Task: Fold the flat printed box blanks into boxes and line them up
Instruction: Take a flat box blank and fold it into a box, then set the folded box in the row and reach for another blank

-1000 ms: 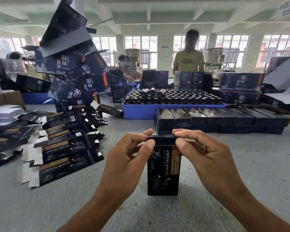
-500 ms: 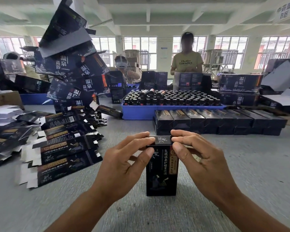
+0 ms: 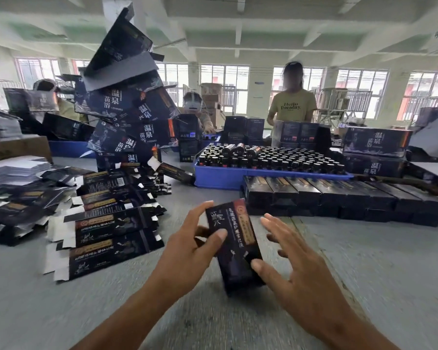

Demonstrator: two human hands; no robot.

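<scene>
At lower centre of the frame, the left hand (image 3: 187, 245) grips a folded box (image 3: 234, 245), tilted above the grey surface (image 3: 364, 261); the right hand (image 3: 292, 258) is spread open, thumb touching its side. Flat blanks (image 3: 104, 238) lie at left. Further back, at right, a row of boxes (image 3: 339, 195) fronts a blue tray (image 3: 228, 176) of bottles.

You have one folded box (image 3: 234, 246) in front of you, dark with gold and red print, closed, tilted with its top leaning left; the flat blanks (image 3: 106, 236) lie fanned on the table at your left; the finished boxes (image 3: 339, 195) lie side by side in a row beyond.
</scene>
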